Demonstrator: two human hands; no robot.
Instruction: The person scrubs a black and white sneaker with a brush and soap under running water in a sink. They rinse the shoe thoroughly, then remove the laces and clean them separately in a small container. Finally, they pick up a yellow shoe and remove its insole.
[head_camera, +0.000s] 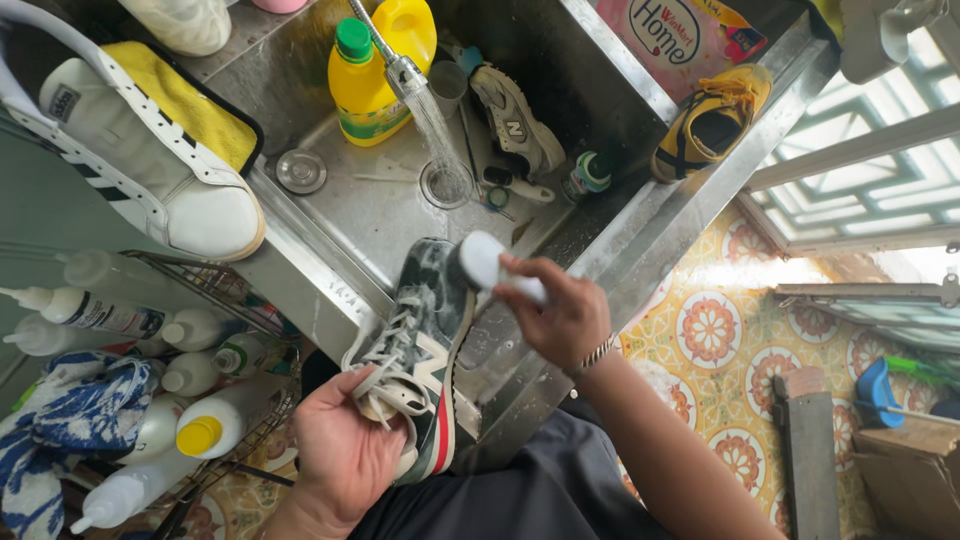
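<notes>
Light: bright daylight, from the window (880, 170) at far right.
Glare: window panes and the sill wash out white.
Shadows: the sink's (370, 220) far wall is dark; soft shade lies under the near edge.
Sharpness: centre crisp; running water (435, 130) slightly blurred.
Edges: wide-angle bending at the corners.

You've got a dark grey sneaker (425, 345) over the near edge of the steel sink, toe pointing away from you, heel toward your body — it's tipped a little so the laced top faces up. Its upper is wet and flecked with soapy foam, the pale laces hang loose, and a red-and-white sole edge shows along its right side. A white brush (490, 265) rests on the toe end, its rounded white head up, touching the foam.
</notes>
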